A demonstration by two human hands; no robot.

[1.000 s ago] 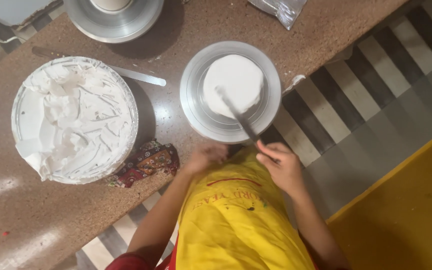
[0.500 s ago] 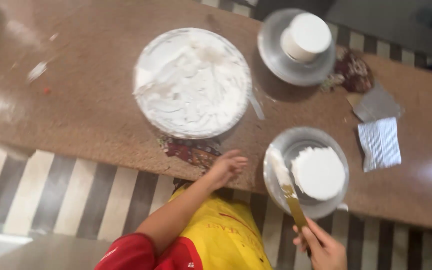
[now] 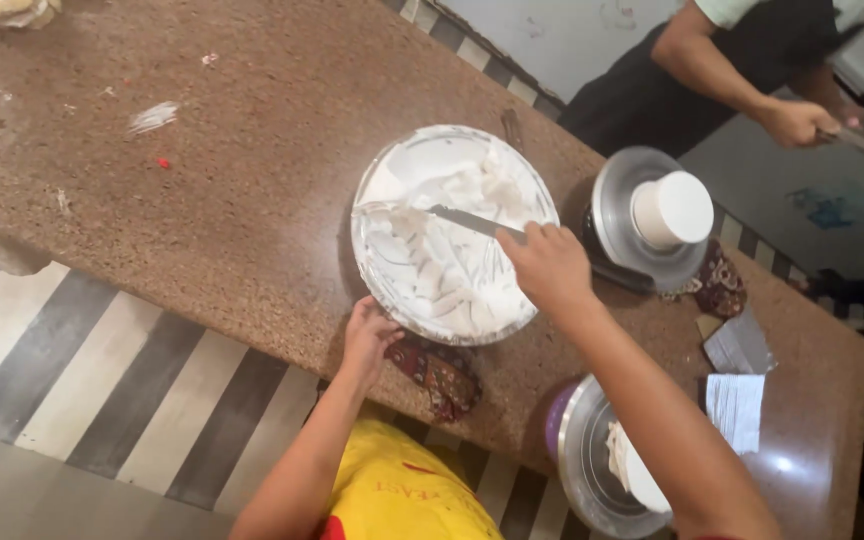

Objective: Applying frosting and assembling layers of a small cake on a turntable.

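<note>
Head view: the right hand point(image 3: 549, 265) grips a spatula point(image 3: 472, 221), its blade lying in the cream in the bowl point(image 3: 449, 232). The left hand point(image 3: 369, 337) clasps the bowl's near rim. A cake point(image 3: 630, 470) sits below the right forearm — a dropped elbow could dent it, or cream could drip.

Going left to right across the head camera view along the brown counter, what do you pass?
White smear on the counter → left hand at the bowl's near rim → big bowl of white cream → right hand holding a spatula → turntable with a small white cake → folded white paper.
</note>
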